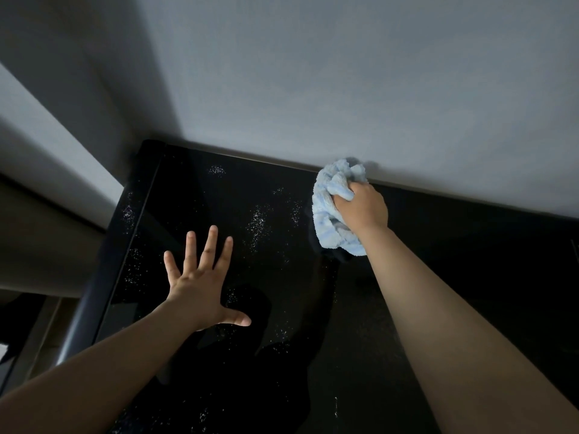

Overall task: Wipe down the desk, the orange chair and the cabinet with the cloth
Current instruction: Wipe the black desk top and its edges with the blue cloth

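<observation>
Left of the left hand (pixel 200 286), the rounded dark edge (pixel 81 311) of the black surface (pixel 470 261) dropped away into a dim area too dark to read. That hand lay flat on the gloss with its fingers spread wide, holding nothing. Between the hands, white specks (pixel 258 220) dotted the surface in loose patches, with more scattered around the left hand's fingers and toward the near side. The right hand (pixel 363 208) was clenched around the bunched pale blue cloth (pixel 326 214), which pressed on the surface right against the grey wall (pixel 313 89). Beyond the right hand, the surface looked free of specks.

Bunched so tightly, the cloth probably met the surface with only a small patch, so a sweep toward the left hand could have pushed specks ahead of it and over the rounded edge rather than gathered them. The flat left palm might also have left smears on the gloss or sat on specks the cloth would then miss. Dust could have lodged in the seam below the wall.

Whether this surface was the desk or the cabinet could not be told. Its near and right edges were cut off, the cloth's underside was hidden, and dark reflections near the left hand's thumb blurred what lay there.
</observation>
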A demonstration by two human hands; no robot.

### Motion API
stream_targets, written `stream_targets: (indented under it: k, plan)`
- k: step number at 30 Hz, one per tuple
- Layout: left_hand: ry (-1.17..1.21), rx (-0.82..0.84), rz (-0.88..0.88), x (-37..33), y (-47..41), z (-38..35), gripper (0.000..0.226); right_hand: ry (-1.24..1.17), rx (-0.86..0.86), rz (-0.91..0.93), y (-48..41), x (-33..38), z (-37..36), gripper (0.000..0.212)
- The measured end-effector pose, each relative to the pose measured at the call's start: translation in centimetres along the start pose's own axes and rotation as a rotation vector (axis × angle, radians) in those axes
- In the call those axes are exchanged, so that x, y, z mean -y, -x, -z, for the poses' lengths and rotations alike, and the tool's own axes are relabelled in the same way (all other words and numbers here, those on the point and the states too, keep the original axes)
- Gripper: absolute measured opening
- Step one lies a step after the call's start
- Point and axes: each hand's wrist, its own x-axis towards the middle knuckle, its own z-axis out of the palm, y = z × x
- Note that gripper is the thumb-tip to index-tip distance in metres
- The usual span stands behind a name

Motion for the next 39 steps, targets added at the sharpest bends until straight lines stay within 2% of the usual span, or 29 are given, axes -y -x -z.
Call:
stream_targets:
  k: [11,21,27,33,39]
  plan:
    - [0.007,0.004,-0.002,0.0,0.0,0.1,0.15,-0.013,-0.103,0.146,5.3,-2.3,-1.2,0.018]
    - [-0.032,-0.009,0.01,-0.1,-0.2,0.1,0.15,-0.041,-0.112,0.128,9.6,-3.0,-1.4,0.014]
    - [-0.056,-0.019,0.02,-0.1,-0.3,0.0,0.15,-0.06,-0.104,0.095,11.9,-3.3,-1.6,0.02]
    - [-0.055,-0.055,0.021,-0.1,-0.3,-0.1,0.15,-0.047,-0.066,0.044,13.9,-3.5,-1.6,0.035]
    - [0.001,-0.159,0.029,-0.8,1.4,-1.1,0.133,-0.035,-0.059,0.007,16.0,-3.6,-1.7,0.035]
